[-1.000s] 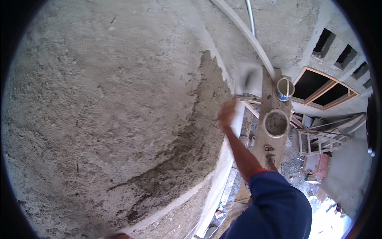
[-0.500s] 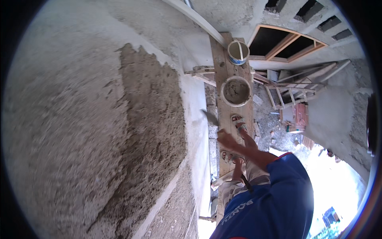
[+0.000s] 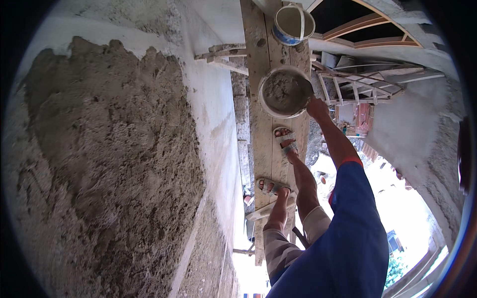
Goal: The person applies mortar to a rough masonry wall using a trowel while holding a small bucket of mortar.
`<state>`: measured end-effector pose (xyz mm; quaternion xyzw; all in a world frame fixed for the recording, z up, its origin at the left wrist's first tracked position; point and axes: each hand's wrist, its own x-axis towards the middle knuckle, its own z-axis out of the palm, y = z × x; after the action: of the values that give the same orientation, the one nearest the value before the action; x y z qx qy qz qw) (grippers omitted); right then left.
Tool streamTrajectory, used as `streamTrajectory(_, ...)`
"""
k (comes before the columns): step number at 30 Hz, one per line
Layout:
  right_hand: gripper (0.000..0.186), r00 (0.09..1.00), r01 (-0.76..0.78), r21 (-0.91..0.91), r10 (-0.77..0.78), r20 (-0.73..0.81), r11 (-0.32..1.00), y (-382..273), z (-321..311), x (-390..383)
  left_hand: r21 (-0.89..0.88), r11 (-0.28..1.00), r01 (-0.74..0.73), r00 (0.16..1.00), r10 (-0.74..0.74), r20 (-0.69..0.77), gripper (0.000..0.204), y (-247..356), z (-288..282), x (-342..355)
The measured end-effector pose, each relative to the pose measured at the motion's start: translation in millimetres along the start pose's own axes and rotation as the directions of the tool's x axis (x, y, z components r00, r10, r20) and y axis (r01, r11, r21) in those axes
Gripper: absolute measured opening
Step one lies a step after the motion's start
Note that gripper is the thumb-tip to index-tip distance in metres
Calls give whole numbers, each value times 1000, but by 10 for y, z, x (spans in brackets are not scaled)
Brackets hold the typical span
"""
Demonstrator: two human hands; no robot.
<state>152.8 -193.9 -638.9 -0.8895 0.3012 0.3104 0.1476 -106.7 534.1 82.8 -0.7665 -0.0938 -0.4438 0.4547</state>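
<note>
Right fingers (image 3: pixel 312 103): they are curled closed around the handle of a trowel; the handle is mostly hidden inside the right hand (image 3: pixel 317 108).
Left hand: it is out of view, so I cannot tell how its fingers are.
Trowel (image 3: pixel 303 88): the blade looks dark, thin and flat, and it is at the right side of the tub's mouth; how deep it sits, I cannot tell.
Tub (image 3: pixel 263 101): a round vessel with a pale, dirty rim, standing on the planks.
Mortar (image 3: pixel 281 92): grey, thick and lumpy, inside the tub.
Pail (image 3: pixel 284 37): whitish and blue, of round shape, with a pale strip across its mouth; it stands beyond the tub, near it.
Planks (image 3: pixel 262 149): long rough wood, spotted with grey stains.
Sandals (image 3: pixel 284 138): strapped and greyish, on the person's feet, on the planks.
Sleeve (image 3: pixel 354 198): dark blue cloth with a red edge.
Wall patch (image 3: pixel 114 149): brown-grey, coarse and pitted, with a ragged upper border.
Pale band (image 3: pixel 213 124): smoother surface, just beside the patch.
Ladder-like frame (image 3: pixel 356 93): thin wooden bars, to the right of the planks.
</note>
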Motion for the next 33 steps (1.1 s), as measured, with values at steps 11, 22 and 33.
streamTrajectory(11, 31, 956, -55, 571, -123, 268, 819, -466, 980, 188, -52, 999, -3, 1000, 4, 16, 60, 200, 165, -29)
streamTrajectory(22, 15, 921, -214, 881, -213, 325, 421, -64, 871, -328, -100, 995, 24, 999, -26, -22, 60, 293, 265, -43)
streamTrajectory(33, 10, 976, 44, 958, -218, 20, 284, 13, 937, -648, -160, 964, 214, 963, -236, -134, 61, -1275, -7, 127)
